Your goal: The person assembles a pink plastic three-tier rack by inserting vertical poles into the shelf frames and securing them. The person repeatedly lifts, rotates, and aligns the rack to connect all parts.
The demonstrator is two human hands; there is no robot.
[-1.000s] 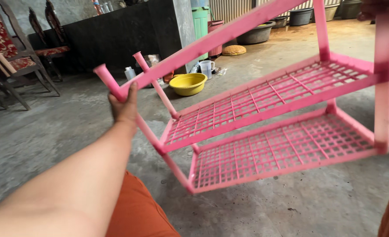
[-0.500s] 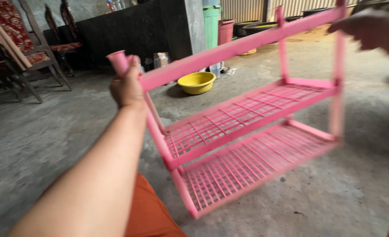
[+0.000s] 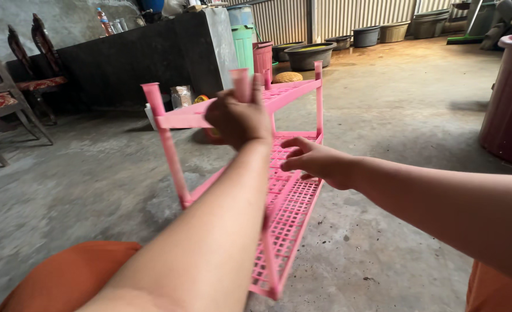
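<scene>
Holding: your left hand (image 3: pixel 238 118) is wrapped tight round a top post of the pink rack (image 3: pixel 279 190), at about 12 o'clock from your lap.
Right hand: your right hand (image 3: pixel 316 162) hangs open with fingers loosely spread, just over the middle shelf at about 1 o'clock; whether it touches the grid, you cannot tell.
Rack: it stands tilted on the concrete floor (image 3: pixel 412 144), its near bottom corner low at 6 o'clock, its far end pointing away toward 12.
Shelves: three lattice shelves sit joined to their posts, and the posts show bare stubs on top.
Progress: judging by the joints, the frame looks assembled and you seem to be steadying or placing it; letting go with it level is what looks left.
Around: a dark counter (image 3: pixel 135 63) at 11 o'clock, wooden chairs (image 3: pixel 13 92) at 9, a maroon bin (image 3: pixel 507 104) at 3, basins (image 3: pixel 311 55) far off at 12.
</scene>
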